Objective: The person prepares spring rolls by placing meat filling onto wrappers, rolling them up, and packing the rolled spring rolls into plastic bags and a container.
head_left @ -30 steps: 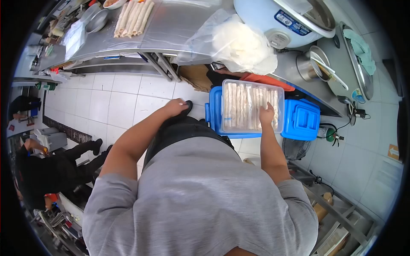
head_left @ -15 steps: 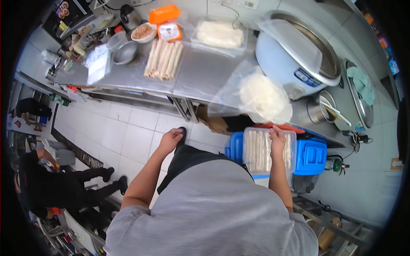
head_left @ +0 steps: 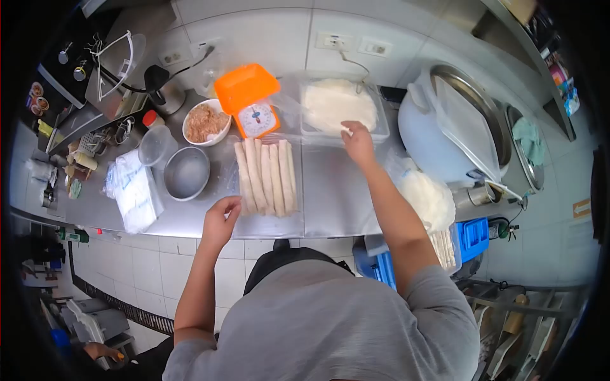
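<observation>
My left hand (head_left: pixel 223 214) is at the counter's front edge, just left of the row of rolled wrappers (head_left: pixel 265 178). Its fingers are curled together with nothing visible in them. Over the front rim of a clear plastic container (head_left: pixel 382 130) reaches my right hand (head_left: pixel 358 141), its fingers bent and slightly apart, holding nothing I can see. White sheets, apparently wrappers (head_left: pixel 337 105), fill that container. Behind the rolls stand an orange kitchen scale (head_left: pixel 257 120) and a white bowl of minced filling (head_left: pixel 206 124). A stack of round white wrappers (head_left: pixel 426 200) in plastic lies right of my right forearm.
A metal bowl (head_left: pixel 187 173), a clear tub (head_left: pixel 157 146) and plastic bags (head_left: pixel 135 193) occupy the left counter. At right stands a large pale-blue cooker (head_left: pixel 422 117). Below the counter edge are a blue-lidded box (head_left: pixel 473 238) and a container of rolls (head_left: pixel 443 249). Another person's hand (head_left: pixel 105 351) shows lower left.
I have turned toward the counter and come closer to it. My right hand has moved from above the lower container of rolls to the wrapper container; my left hand has come up beside the rolls.
</observation>
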